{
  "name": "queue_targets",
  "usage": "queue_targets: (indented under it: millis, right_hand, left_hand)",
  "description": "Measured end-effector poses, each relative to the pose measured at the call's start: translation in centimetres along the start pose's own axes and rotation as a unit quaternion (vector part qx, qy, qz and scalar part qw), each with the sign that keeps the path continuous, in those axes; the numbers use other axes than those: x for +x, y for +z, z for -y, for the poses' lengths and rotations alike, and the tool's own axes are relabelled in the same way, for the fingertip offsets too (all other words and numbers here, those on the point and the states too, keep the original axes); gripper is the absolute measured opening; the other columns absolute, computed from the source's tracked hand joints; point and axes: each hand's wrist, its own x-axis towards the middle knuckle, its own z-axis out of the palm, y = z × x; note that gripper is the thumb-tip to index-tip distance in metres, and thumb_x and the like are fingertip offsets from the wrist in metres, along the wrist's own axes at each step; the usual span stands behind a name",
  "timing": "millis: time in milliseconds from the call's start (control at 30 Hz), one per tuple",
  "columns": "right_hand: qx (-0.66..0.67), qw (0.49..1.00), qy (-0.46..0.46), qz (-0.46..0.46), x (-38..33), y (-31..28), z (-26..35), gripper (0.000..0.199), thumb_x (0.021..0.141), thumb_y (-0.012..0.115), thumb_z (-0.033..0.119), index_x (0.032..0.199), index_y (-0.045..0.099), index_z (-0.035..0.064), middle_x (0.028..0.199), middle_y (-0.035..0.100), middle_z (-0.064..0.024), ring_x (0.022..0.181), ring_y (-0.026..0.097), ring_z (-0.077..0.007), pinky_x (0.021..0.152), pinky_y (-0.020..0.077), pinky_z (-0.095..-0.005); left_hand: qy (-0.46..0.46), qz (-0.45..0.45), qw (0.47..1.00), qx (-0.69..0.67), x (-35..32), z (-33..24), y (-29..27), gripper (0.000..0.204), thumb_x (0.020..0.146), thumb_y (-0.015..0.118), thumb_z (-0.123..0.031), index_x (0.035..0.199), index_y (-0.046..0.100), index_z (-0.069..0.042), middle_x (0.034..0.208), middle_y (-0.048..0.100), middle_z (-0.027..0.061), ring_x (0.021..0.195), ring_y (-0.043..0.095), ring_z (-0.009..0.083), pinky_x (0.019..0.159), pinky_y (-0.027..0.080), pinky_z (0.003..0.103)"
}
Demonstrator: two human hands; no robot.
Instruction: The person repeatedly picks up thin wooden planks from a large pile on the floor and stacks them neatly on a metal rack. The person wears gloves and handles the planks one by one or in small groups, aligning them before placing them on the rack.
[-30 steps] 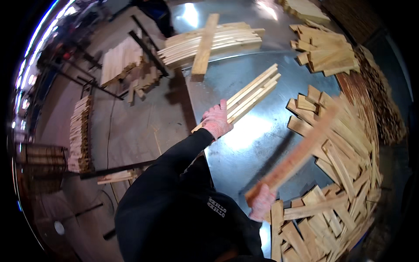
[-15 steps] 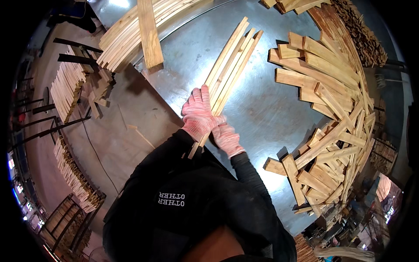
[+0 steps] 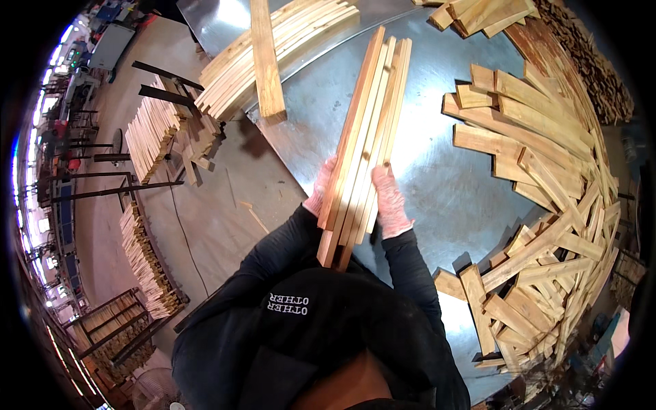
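Observation:
A bundle of several long, narrow wood strips (image 3: 362, 137) is held lengthwise in front of me, over the near edge of a metal table (image 3: 437, 198). My left hand (image 3: 322, 184), in a pink-and-white knitted glove, grips the bundle's left side, its fingers partly hidden behind the wood. On the opposite side my right hand (image 3: 391, 199), gloved alike, presses against the strips with its thumb by the edge. The near ends of the strips are uneven, some sticking out toward my chest.
A neat row of strips (image 3: 273, 48) lies at the far left of the table, with a wider board (image 3: 266, 61) across it. Loose boards (image 3: 533, 137) are heaped along the right side. Racks of stacked strips (image 3: 154, 133) stand on the floor at left.
My hands have parted from their crossed position to opposite sides of the bundle. The strips now sit closer together, lifted and turned more upright in view.

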Motion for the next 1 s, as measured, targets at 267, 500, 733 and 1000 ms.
queue_targets:
  millis: [267,500,733,1000]
  right_hand:
    - [-0.124,0.989,-0.011,-0.082,5.2,1.9,-4.6,0.107,0.085,0.077,0.004,0.162,0.003,0.0085,0.133,0.057,-0.0130,0.114,0.059,-0.0211,0.093,0.0517,-0.0301]
    - [-0.350,0.917,0.011,-0.189,13.4,9.0,-3.3,0.116,0.082,0.082,0.023,0.161,0.000,0.0056,0.137,0.057,-0.0200,0.117,0.061,-0.0267,0.097,0.0496,-0.0326]
    - [-0.542,0.825,0.101,-0.123,21.1,17.9,-5.4,0.129,0.080,0.070,0.066,0.156,-0.004,-0.0065,0.139,0.055,-0.0268,0.125,0.057,-0.0383,0.104,0.0440,-0.0361]
    - [-0.582,0.800,0.064,-0.134,26.3,20.3,-9.9,0.140,0.077,0.067,0.075,0.151,-0.011,-0.0147,0.124,0.063,-0.0315,0.118,0.062,-0.0399,0.097,0.0489,-0.0402]
  left_hand:
    - [0.054,-0.230,0.540,0.808,1.6,-6.7,-0.1,0.033,0.098,0.053,-0.031,0.123,0.067,-0.013,0.113,0.071,0.0115,0.106,0.067,0.0319,0.091,0.053,0.041]
    - [0.391,-0.308,0.330,0.802,2.8,-22.3,9.9,0.069,0.080,0.078,-0.028,0.135,0.050,0.003,0.111,0.065,0.0229,0.096,0.066,0.0333,0.082,0.056,0.044]
    - [0.172,-0.353,0.302,0.869,9.5,-31.2,7.5,0.078,0.078,0.076,-0.030,0.139,0.038,0.001,0.104,0.063,0.0186,0.091,0.065,0.0293,0.082,0.054,0.044]
    - [0.236,-0.124,0.754,0.601,-3.2,-43.5,9.9,0.071,0.078,0.056,-0.014,0.147,0.043,-0.002,0.115,0.064,0.0121,0.097,0.065,0.0178,0.077,0.057,0.029]
